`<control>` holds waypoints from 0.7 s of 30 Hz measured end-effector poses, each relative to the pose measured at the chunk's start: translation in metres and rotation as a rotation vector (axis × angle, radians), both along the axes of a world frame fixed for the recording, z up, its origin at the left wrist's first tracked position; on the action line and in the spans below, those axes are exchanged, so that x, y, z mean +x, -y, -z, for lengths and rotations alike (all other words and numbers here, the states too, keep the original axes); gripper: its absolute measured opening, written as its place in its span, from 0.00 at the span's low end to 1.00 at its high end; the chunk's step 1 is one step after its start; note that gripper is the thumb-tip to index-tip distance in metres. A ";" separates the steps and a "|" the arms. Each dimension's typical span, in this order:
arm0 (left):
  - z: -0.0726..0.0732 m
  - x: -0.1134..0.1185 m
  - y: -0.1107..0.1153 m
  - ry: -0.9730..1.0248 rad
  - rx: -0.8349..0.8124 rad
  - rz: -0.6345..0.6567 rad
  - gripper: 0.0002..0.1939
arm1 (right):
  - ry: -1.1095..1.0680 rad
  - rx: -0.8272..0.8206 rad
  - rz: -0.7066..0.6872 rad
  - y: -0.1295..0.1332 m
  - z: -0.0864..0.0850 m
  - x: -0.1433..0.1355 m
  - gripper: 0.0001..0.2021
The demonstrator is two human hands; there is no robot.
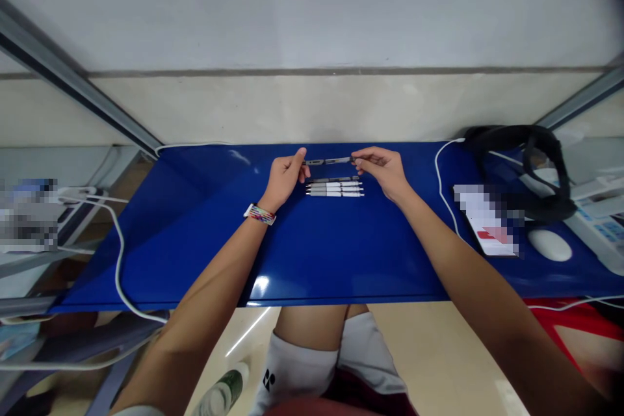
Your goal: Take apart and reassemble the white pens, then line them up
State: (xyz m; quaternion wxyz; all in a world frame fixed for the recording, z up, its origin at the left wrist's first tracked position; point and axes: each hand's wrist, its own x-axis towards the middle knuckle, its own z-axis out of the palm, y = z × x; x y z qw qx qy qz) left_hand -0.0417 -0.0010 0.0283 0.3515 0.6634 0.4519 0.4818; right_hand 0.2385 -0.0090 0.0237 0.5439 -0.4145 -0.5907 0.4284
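A dark pen with a clear barrel (331, 160) is stretched level between my two hands, above the blue desk. My left hand (287, 175), with a colourful band on its wrist, pinches one end between thumb and fingers. At the other end, my right hand (383, 169) grips the tip with thumb and forefinger. Just below them, several white pens (336, 190) lie side by side in a row. A darker pen (336, 179) tops that row, parallel to the others.
To the right are a phone (487, 224), a white mouse (550, 244) and a black headset with straps (526, 169). A white cable (441, 175) runs beside them. Another white cable (119, 260) hangs over the blue desk's (195, 247) left edge. A wall closes off the back.
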 end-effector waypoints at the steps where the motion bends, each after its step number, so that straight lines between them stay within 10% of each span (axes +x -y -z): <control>1: 0.001 0.000 -0.001 0.032 0.008 0.017 0.33 | -0.005 0.003 0.007 0.000 0.000 0.000 0.14; 4: 0.003 0.000 -0.003 0.109 0.039 0.085 0.17 | -0.048 -0.009 0.031 0.000 -0.001 -0.001 0.14; 14: 0.000 0.002 0.000 0.085 -0.005 0.052 0.26 | -0.165 -0.084 0.018 -0.005 0.003 0.000 0.17; 21: 0.004 0.000 -0.003 0.117 0.022 0.129 0.14 | -0.127 -0.080 0.022 -0.007 0.007 0.005 0.14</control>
